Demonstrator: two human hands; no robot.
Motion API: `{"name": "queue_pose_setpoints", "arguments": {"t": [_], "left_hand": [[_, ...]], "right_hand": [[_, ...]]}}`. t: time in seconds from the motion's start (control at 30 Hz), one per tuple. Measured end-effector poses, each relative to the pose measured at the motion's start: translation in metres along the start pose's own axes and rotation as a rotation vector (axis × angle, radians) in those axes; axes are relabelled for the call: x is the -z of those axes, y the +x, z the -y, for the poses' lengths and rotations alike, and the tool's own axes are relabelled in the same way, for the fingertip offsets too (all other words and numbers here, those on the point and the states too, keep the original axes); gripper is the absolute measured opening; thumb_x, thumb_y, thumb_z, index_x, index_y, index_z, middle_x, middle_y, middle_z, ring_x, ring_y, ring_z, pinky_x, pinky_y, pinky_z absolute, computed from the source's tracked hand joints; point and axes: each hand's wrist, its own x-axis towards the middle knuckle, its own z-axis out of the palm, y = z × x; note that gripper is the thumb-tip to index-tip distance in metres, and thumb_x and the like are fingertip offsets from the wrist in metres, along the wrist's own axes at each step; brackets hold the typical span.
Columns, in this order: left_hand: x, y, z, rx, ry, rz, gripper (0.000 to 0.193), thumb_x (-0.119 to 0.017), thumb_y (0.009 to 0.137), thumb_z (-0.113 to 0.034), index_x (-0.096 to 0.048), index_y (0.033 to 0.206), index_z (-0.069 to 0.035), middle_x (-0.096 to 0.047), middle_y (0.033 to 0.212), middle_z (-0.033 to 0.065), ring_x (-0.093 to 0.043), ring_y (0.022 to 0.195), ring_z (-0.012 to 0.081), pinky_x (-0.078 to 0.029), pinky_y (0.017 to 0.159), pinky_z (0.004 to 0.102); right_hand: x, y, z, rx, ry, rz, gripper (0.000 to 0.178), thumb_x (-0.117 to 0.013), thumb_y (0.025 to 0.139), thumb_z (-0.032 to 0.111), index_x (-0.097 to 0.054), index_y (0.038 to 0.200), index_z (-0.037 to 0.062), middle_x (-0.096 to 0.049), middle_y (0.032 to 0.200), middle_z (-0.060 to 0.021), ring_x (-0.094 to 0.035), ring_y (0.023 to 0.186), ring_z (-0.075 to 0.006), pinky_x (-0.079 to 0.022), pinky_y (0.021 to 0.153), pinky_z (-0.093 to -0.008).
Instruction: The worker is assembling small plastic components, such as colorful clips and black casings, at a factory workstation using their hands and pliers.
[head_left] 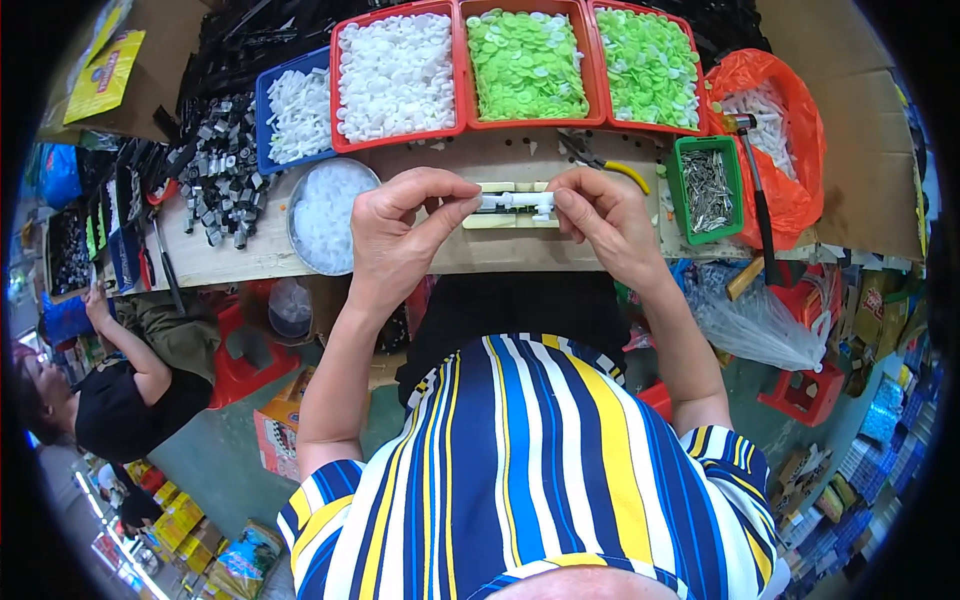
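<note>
Both my hands meet over a cream-coloured block point(510, 222) near the front edge of the workbench. Between them lies a narrow white plastic part point(518, 201) with a dark strip along it, set level with the block. My left hand point(400, 225) pinches its left end between thumb and forefinger. At the other end, my right hand point(612, 222) is closed in a pinch around the white tip. Whether the part rests in the block or just above it cannot be made out. Fingertips cover both of its ends.
Behind my hands stand trays of white pieces point(395, 80) and green discs point(528, 65). Left are a bowl of translucent pieces point(335, 215) and black parts point(225, 165). Right are yellow-handled pliers point(628, 172), metal pins point(710, 190) and a hammer point(760, 200). Another person point(130, 395) sits at far left.
</note>
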Motion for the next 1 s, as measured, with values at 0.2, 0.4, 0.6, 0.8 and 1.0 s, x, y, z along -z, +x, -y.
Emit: {"name": "queue_pose_setpoints", "arguments": {"t": [0.2,0.4,0.6,0.8,1.0], "left_hand": [[-0.007,0.005,0.002,-0.071,-0.002,-0.013,0.01,-0.073,0.081,0.003,-0.073,0.09,0.001,-0.07,0.084,0.0057,-0.059,0.072,0.01,-0.046,0.064,0.0241],[-0.011,0.007,0.0,-0.084,0.055,-0.021,0.01,-0.073,0.08,0.003,-0.073,0.09,0.001,-0.07,0.084,0.0064,-0.06,0.072,0.0106,-0.046,0.064,0.0244],[-0.014,0.004,0.009,0.051,-0.076,-0.018,0.01,-0.074,0.082,0.001,-0.074,0.092,0.001,-0.071,0.083,0.0033,-0.06,0.071,0.0068,-0.046,0.063,0.0219],[-0.017,0.004,0.011,0.312,-0.297,-0.056,0.013,-0.075,0.083,0.001,-0.073,0.095,0.001,-0.072,0.086,0.0053,-0.065,0.076,0.0088,-0.051,0.071,0.0208],[-0.025,0.005,0.011,0.36,-0.381,-0.02,0.014,-0.076,0.083,0.0,-0.073,0.097,0.001,-0.072,0.086,0.0048,-0.064,0.074,0.0084,-0.05,0.068,0.0207]], "right_hand": [[0.003,0.0,-0.003,0.039,0.014,-0.03,0.022,-0.056,0.102,0.02,-0.062,0.104,-0.0012,-0.056,0.074,0.0021,-0.049,0.064,-0.0034,-0.04,0.057,-0.0185],[0.0,0.0,-0.003,0.041,-0.031,-0.035,0.02,-0.056,0.102,0.018,-0.062,0.104,-0.0012,-0.055,0.074,0.0025,-0.049,0.064,-0.0034,-0.039,0.057,-0.0187],[-0.002,0.0,0.0,0.029,-0.142,-0.041,0.018,-0.061,0.098,0.016,-0.063,0.104,-0.0014,-0.059,0.077,-0.0008,-0.052,0.065,-0.0072,-0.042,0.059,-0.0218],[-0.004,0.003,0.008,0.498,-0.542,-0.172,0.028,-0.074,0.082,0.012,-0.065,0.105,-0.0015,-0.063,0.094,-0.0161,-0.063,0.085,-0.0309,-0.05,0.068,-0.0364],[0.01,0.002,0.004,0.573,-0.665,-0.078,0.025,-0.074,0.081,0.011,-0.066,0.102,-0.0007,-0.063,0.09,-0.0152,-0.062,0.082,-0.0308,-0.048,0.066,-0.0382]]}}
